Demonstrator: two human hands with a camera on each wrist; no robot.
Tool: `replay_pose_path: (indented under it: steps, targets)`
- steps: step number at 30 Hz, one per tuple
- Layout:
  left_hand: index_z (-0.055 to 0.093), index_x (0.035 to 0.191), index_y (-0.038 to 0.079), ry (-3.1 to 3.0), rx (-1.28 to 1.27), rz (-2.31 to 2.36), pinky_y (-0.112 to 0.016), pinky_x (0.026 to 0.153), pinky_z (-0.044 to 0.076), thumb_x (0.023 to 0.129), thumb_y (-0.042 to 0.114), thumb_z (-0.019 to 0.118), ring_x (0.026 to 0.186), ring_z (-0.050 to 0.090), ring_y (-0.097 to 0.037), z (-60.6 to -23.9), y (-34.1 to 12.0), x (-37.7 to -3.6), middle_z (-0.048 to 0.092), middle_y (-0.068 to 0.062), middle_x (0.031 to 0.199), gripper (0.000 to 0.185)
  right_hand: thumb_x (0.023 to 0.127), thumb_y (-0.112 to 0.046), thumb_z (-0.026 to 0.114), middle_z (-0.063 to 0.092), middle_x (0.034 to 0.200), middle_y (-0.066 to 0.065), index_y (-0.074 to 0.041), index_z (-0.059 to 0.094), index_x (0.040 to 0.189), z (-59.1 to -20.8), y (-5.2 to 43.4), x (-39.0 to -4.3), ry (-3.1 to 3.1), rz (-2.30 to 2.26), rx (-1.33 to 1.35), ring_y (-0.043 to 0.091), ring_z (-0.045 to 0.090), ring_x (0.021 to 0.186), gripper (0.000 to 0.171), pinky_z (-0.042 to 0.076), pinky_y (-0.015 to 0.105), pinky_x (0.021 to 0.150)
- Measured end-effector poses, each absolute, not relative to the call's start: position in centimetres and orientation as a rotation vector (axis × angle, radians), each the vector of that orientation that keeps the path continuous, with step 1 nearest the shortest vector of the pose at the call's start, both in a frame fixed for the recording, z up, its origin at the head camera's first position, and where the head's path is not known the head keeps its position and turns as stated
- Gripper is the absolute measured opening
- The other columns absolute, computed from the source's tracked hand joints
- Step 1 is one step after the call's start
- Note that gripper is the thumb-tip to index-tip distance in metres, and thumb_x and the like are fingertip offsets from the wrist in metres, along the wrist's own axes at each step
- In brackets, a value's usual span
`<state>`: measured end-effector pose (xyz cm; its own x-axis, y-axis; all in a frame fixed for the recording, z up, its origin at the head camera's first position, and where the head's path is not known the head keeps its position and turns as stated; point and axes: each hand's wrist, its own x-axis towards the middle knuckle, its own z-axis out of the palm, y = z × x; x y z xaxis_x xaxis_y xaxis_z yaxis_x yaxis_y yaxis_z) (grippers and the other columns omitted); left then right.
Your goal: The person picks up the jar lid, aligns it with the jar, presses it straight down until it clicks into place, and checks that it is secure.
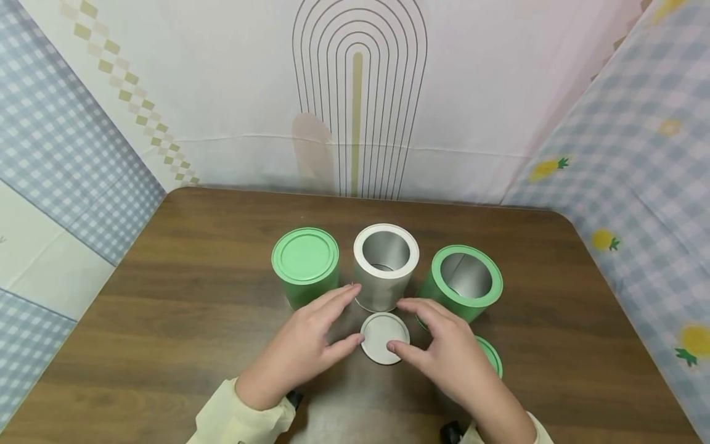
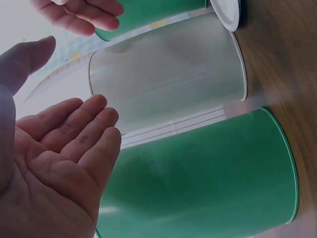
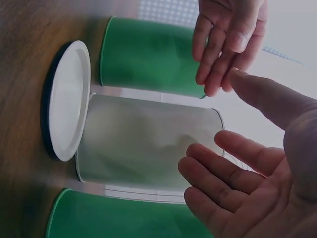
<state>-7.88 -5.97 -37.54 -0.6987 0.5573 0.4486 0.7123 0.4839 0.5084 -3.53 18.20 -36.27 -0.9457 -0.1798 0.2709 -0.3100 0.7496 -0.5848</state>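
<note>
The left hand (image 1: 307,339) is hovering over the wood-grain brown tabletop (image 1: 183,296), its fingers extending with a slight bend and its thumb standing well apart; it is gripping nothing. The right hand (image 1: 444,348) is mirroring it on the other side, palm facing inward, fingers spread loosely, thumb held away from them, likewise holding nothing. Both wrist views are showing a gap between the two hands.

Between and below them, a round, pale white lid with a raised rim (image 1: 383,336) is lying on the tabletop. In the head view the thumbs are reaching to its outline, but the wrist views are showing the hands raised above it. The lid is resting just beside the base of a whitish cylindrical can with a white rim (image 1: 383,288); whether the two are touching cannot be told. This can is standing upright and uncovered, its silvery metal inside showing.

To its left, a green cylindrical can with a light green top (image 1: 305,262) is standing upright and closed. To its right, a second green cylindrical can, open and metal-lined (image 1: 456,303), is also standing upright. A light green round disc (image 1: 490,357) is lying partly hidden behind the right hand.
</note>
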Motion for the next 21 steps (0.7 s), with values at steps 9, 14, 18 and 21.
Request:
replay_pose_path:
  steps: [9, 14, 18, 21]
  targets:
    - [0.056, 0.139, -0.001, -2.524, -1.083, -1.001, -0.041, 0.104, 0.050, 0.082, 0.023, 0.084, 0.127, 0.058, -0.026, -37.9, -5.7, -8.0, 0.061, -0.013, 0.137, 0.068, 0.072, -0.023, 0.091, 0.067, 0.125, -0.008, -0.013, 0.068, 0.124, -36.0, 18.6, -3.6, -2.839, 0.953, 0.392, 0.016, 0.063, 0.117, 0.058, 0.054, 0.041, 0.095]
    - [0.056, 0.138, -0.001, -2.540, -1.083, -0.994, -0.041, 0.104, 0.050, 0.082, 0.024, 0.084, 0.127, 0.059, -0.026, -38.4, -5.6, -8.1, 0.061, -0.013, 0.136, 0.067, 0.071, -0.021, 0.092, 0.067, 0.126, -0.004, -0.012, 0.068, 0.124, -36.1, 18.8, -3.7, -2.858, 0.907, 0.398, 0.019, 0.064, 0.117, 0.059, 0.053, 0.042, 0.096]
    - [0.057, 0.137, -0.001, -2.569, -1.073, -0.981, -0.040, 0.104, 0.049, 0.082, 0.024, 0.084, 0.126, 0.059, -0.026, -38.8, -5.6, -8.4, 0.062, -0.013, 0.135, 0.066, 0.071, -0.021, 0.091, 0.068, 0.125, -0.001, -0.010, 0.068, 0.124, -36.3, 18.8, -3.8, -2.881, 0.883, 0.392, 0.021, 0.064, 0.118, 0.059, 0.053, 0.043, 0.097]
    - [0.057, 0.137, -0.001, -2.591, -1.070, -0.974, -0.041, 0.104, 0.049, 0.083, 0.025, 0.083, 0.126, 0.059, -0.026, -39.1, -5.5, -8.4, 0.062, -0.013, 0.135, 0.066, 0.072, -0.021, 0.091, 0.068, 0.125, -0.001, -0.009, 0.068, 0.125, -36.5, 18.8, -3.9, -2.892, 0.888, 0.383, 0.022, 0.063, 0.118, 0.058, 0.053, 0.043, 0.097]
